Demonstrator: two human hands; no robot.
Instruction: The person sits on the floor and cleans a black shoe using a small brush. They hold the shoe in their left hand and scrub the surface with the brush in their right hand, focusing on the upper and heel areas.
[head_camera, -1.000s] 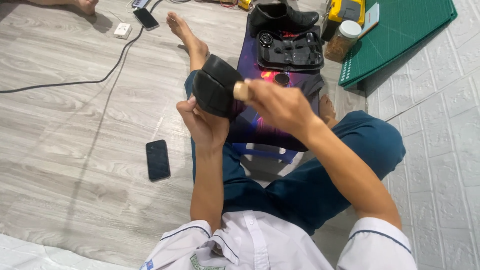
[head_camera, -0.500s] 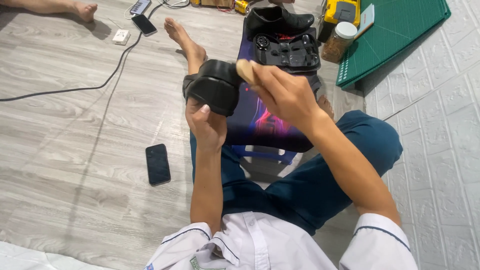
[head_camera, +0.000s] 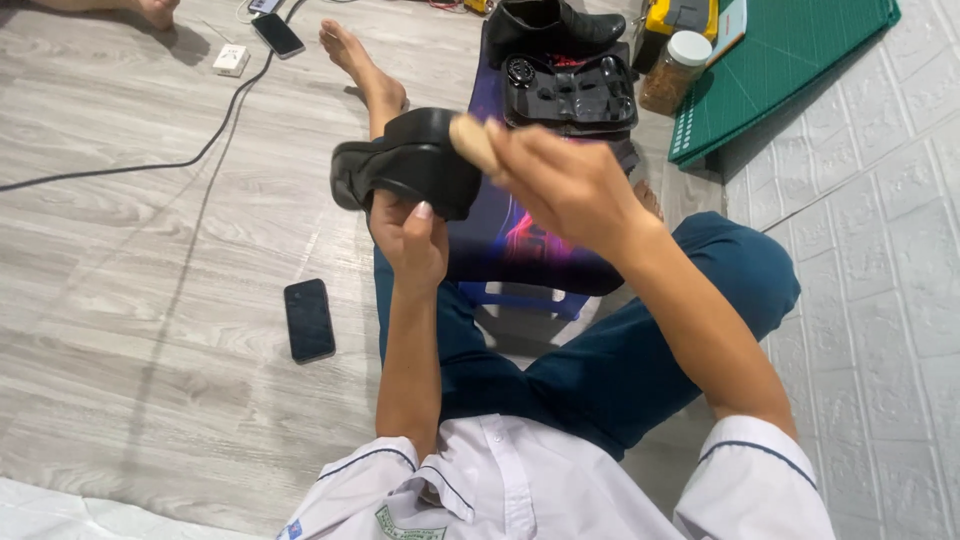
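Clearly the left hand (head_camera: 412, 235) grips a black leather shoe (head_camera: 405, 165) from beneath; the right hand (head_camera: 565, 185) closes on a tan wooden-handled brush (head_camera: 476, 142) against it. Propped only underneath, the shoe could twist loose under hard strokes.

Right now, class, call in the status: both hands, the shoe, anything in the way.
Left hand grips black shoe from below. Right hand holds tan brush against its heel end. Nothing between hands; phone on floor, apart.

The light is bright and soft all over. The black shoe (head_camera: 408, 165) shines a little on top. The right hand (head_camera: 565, 185) looks a bit blurry. The floor (head_camera: 150, 300) lines bend near the picture's edges.
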